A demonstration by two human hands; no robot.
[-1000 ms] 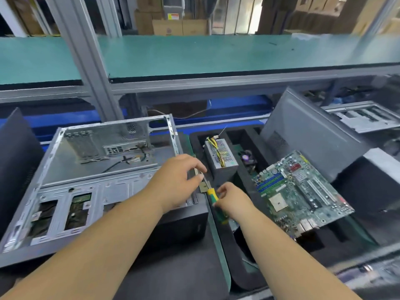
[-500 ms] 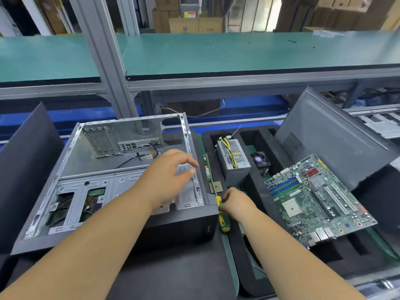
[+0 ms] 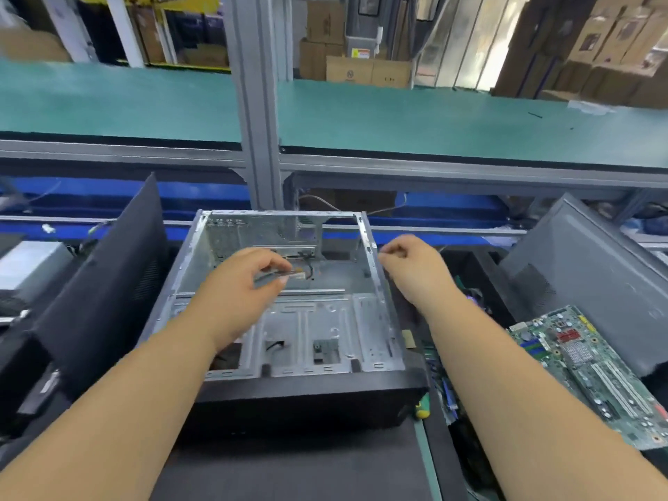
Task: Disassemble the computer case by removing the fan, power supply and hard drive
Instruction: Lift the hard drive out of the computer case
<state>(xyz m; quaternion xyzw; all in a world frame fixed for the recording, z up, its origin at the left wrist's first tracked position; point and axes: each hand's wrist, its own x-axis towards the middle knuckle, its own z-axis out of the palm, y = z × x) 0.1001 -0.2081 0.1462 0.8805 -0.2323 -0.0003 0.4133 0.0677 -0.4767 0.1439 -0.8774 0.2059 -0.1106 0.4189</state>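
The open computer case [image 3: 325, 341] lies on its side in the middle, its bare metal inside facing up. My left hand [image 3: 245, 287] reaches into it, thumb and forefinger pinched on a thin black cable [image 3: 298, 273] with a pale connector near the back wall. With fingers curled and nothing visible in them, my right hand [image 3: 412, 269] hovers at the case's right rim. A green-and-yellow screwdriver [image 3: 422, 410] rests by the case's front right corner. My right arm hides the tray to the right of the case.
A green motherboard [image 3: 592, 374] lies at the right, with a grey side panel [image 3: 596, 276] leaning behind it. A black panel [image 3: 108, 283] leans at the left, beside a silvery box [image 3: 32, 265]. A grey upright post [image 3: 258, 139] and a green shelf [image 3: 433, 121] stand behind.
My right hand let go of the screwdriver and rose to the case's right rim. My left hand moved deeper into the case to the cable. The view swung so the case is centred.
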